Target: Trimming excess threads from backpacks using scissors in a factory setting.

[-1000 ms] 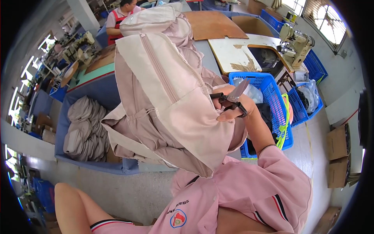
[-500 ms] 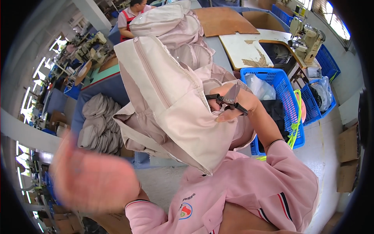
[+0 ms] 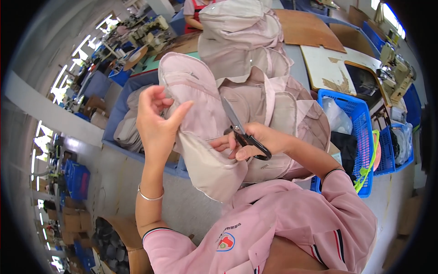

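Right hand grips black-handled scissors, blades pointing away, seemingly so it can also steady the beige bag between both hands | left hand apart, fingers spread beside bag, contact unclear | piled bags beyond

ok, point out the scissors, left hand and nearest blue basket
Scissors (image 3: pixel 234 118), head view: on the metal blades.
Left hand (image 3: pixel 157 122), head view: mid-hand, below the fingers.
Blue basket (image 3: pixel 362 128), head view: right side wall.

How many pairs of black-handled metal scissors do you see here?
1: the black-handled metal scissors in the person's right hand, over the pale pink fabric bag. Others may be hidden.
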`<state>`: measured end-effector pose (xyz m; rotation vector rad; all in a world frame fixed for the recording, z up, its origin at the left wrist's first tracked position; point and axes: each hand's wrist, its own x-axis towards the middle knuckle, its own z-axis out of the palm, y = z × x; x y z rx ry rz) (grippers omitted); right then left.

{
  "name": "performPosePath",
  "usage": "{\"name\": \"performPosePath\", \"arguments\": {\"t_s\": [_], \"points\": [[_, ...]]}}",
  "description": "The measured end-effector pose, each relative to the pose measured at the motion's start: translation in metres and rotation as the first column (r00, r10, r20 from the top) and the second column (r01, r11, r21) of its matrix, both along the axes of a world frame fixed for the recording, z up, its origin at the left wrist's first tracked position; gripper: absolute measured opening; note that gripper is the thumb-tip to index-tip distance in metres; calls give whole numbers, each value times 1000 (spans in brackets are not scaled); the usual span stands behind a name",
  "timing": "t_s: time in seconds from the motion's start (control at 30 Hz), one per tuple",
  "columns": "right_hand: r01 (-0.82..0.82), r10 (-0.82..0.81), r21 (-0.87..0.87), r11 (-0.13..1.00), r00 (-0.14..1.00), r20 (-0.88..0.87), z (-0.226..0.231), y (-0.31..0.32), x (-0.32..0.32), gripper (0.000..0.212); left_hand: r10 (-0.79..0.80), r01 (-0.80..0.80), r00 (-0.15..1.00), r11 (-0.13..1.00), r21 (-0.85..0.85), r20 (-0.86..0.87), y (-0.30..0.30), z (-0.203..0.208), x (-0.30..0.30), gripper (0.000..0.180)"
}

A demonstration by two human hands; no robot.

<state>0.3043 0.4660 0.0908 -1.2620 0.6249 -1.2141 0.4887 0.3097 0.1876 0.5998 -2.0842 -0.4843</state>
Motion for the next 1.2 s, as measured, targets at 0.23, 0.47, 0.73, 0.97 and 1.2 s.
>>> {"name": "performPosePath", "arguments": {"t_s": [0.23, 0.47, 0.73, 0.97, 1.2], "points": [[-71, 64, 99, 993, 995, 72, -20, -18, 23, 22, 24, -5, 999, 820, 573, -25, -39, -20, 62, 44], [18, -17, 102, 995, 1000, -17, -19, -1, 13, 18, -15, 197, 949, 806, 558, -314, -61, -18, 68, 39], [417, -420, -102, 903, 908, -7, 17, 34, -38, 21, -111, 104, 993, 982, 159, 33, -73, 67, 32, 46], [450, -442, 31, 892, 885, -147, -54, 69, -45, 21, 563, -167, 703, 725, 669, -435, -134, -149, 70, 59], [434, -412, 80, 897, 888, -202, -72, 63, -47, 21, 376, 143, 845, 525, 839, -379, -122, -171, 101, 34]]}}
